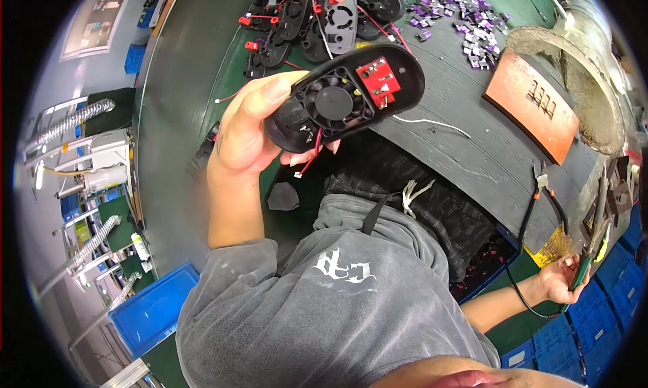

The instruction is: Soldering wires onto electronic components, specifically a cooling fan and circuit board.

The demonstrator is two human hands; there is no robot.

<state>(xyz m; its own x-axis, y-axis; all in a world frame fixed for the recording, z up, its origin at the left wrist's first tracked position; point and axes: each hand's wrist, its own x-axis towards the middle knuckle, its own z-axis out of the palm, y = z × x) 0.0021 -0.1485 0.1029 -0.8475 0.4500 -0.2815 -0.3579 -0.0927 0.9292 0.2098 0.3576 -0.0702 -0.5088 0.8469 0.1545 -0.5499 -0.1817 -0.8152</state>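
The left hand (246,128) is raised toward eleven o'clock, its forearm bare and rising steeply from a grey sleeve pushed up at the elbow. The thumb lies across the top, the fingers curl underneath with their tips showing at the lower edge, so the grip is closed. The right hand (563,280) stretches far out toward four o'clock, arm bare and nearly straight, palm turned up, fingers wrapped in a closed grip.
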